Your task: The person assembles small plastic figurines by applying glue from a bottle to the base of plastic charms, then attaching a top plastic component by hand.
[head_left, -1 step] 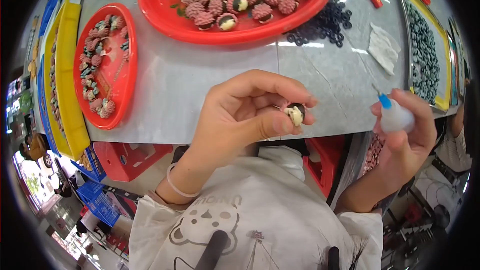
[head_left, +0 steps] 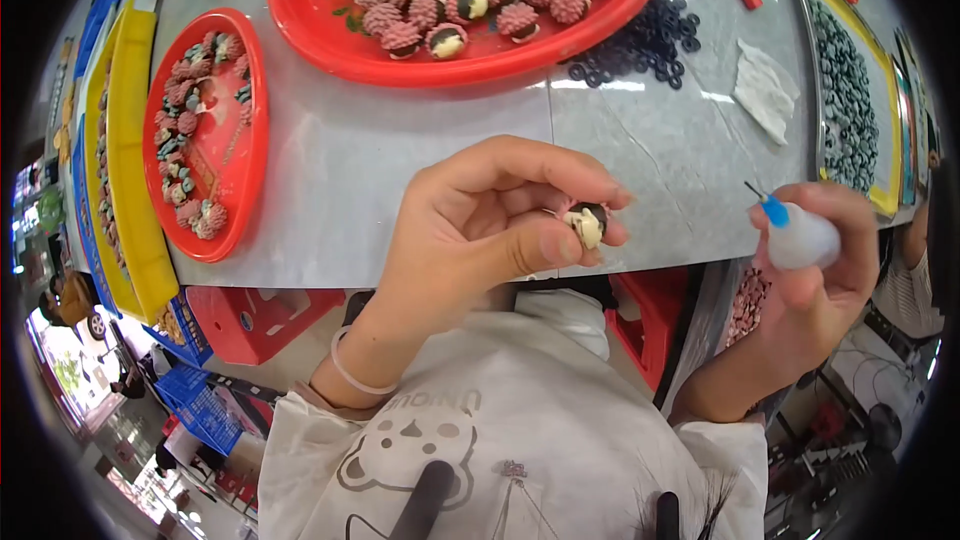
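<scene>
My left hand point(head_left: 500, 215) pinches a small figurine point(head_left: 586, 226), cream and black in front with a bit of pink behind, between thumb and fingers above the table's near edge. Off to the right, my right hand point(head_left: 825, 260) is wrapped round a small translucent squeeze bottle point(head_left: 803, 238) with a blue collar and a thin needle tip. That tip points up and left, apart from the figurine. Ahead, a large red tray point(head_left: 420, 73) bears many pink, knobbly pieces, some with black and cream parts. The left fingers partly hide the figurine's back.
At the left stand a smaller red tray point(head_left: 258, 155) with pink and teal pieces and a yellow bin point(head_left: 128, 130). Black rings point(head_left: 655, 40) lie beside a crumpled tissue point(head_left: 765, 92). A yellow-edged tray of dark green pieces point(head_left: 850, 100) is at the right. Red stools point(head_left: 265, 318) stand below.
The right hand and bottle have shifted very slightly right and down. The left hand keeps its pinch on the figurine. The whole view has moved a little.
</scene>
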### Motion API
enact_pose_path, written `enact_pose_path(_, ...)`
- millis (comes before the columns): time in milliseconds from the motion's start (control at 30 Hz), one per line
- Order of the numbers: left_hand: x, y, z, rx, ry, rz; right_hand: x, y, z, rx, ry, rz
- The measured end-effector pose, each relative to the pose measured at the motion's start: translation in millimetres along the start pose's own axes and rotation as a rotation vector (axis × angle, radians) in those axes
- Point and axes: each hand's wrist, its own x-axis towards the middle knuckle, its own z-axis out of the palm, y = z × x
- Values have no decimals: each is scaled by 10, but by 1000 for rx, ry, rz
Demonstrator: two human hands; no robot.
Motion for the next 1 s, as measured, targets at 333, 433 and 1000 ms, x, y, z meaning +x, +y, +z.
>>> enact_pose_path(333, 0, -35, 25, 45, 28, 17, 62, 51, 79, 102, -186, -200)
enact_pose_path(433, -4, -16, 31, 23, 27, -23, 35, 55, 103, -19, -88, -152)
enact_pose_path(1000, 8, -33, 22, 66, 47, -7, -44, -69, 34, -139, -261, -417)
